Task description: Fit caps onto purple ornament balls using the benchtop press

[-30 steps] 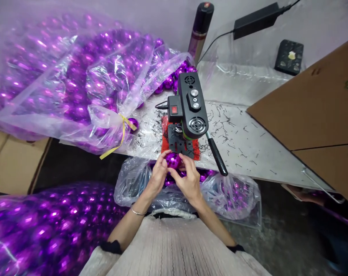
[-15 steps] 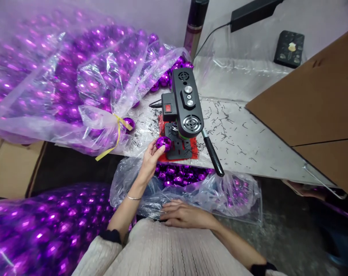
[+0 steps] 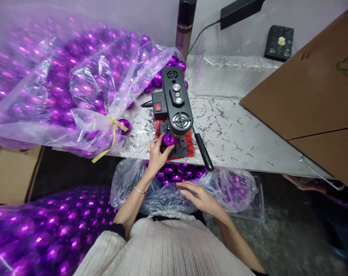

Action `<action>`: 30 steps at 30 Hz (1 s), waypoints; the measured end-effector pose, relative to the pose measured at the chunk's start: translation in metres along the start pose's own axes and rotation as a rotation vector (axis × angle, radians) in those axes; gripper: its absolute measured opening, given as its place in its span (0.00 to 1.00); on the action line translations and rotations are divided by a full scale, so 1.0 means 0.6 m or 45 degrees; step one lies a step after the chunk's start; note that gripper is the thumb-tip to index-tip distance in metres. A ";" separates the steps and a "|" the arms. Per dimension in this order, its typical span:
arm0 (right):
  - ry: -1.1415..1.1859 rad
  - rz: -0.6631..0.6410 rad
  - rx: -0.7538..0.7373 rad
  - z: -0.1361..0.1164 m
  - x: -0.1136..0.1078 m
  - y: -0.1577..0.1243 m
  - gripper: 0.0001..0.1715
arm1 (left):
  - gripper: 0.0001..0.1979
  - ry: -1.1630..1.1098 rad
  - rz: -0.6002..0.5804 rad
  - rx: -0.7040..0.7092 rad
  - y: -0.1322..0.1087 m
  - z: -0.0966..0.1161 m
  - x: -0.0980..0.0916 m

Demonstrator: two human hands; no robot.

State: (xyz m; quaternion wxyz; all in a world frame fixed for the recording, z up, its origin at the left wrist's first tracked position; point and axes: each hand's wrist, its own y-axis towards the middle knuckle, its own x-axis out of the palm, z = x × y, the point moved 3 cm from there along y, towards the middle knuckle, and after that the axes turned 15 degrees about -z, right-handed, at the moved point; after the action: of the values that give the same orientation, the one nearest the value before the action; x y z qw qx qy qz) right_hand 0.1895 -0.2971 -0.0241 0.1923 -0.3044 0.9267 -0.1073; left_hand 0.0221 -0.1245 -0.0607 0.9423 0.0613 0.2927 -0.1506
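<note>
My left hand (image 3: 159, 155) pinches a shiny purple disco ball ornament (image 3: 170, 140) between thumb and fingers. The ball is at the front of a small black bench drill press (image 3: 177, 101), above its base plate and just under the head; whether it rests on the plate is hard to see. My right hand (image 3: 199, 196) is open with nothing in it, fingers stretched, over the clear plastic bag (image 3: 170, 193) at my lap. Purple balls (image 3: 178, 173) fill the bag's mouth. The machine's black lever handle (image 3: 204, 152) slants down to the right.
A large clear bag of purple balls (image 3: 84, 84), tied with yellow ribbon (image 3: 112, 134), lies at left; another bag (image 3: 47, 230) is below. Dark thin bits (image 3: 220, 119) litter the white table. A cardboard box (image 3: 306, 96) stands at right, a dark spray can (image 3: 185, 28) behind.
My left hand has carried the purple ball rightward, under the machine's head. My right hand has lifted from my lap and moved forward and right, its fingers now stretched out.
</note>
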 end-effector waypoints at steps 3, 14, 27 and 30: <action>0.065 0.056 0.047 0.011 -0.004 -0.007 0.26 | 0.32 0.065 -0.006 0.115 0.008 -0.002 0.006; -0.134 0.235 -0.014 -0.012 -0.044 -0.011 0.22 | 0.32 0.192 -0.095 0.277 0.019 0.019 0.017; -0.949 1.223 -0.732 -0.129 -0.168 0.021 0.34 | 0.38 0.075 -0.101 0.315 0.031 0.001 0.037; -0.912 1.193 -0.798 -0.147 -0.162 0.053 0.12 | 0.37 0.069 -0.100 0.300 0.029 0.002 0.037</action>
State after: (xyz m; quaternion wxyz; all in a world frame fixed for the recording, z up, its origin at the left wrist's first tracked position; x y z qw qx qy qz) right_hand 0.2079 -0.2057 0.0737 0.4170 0.0722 0.8272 0.3697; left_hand 0.0459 -0.1136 -0.0717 0.9137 0.1640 0.3005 -0.2191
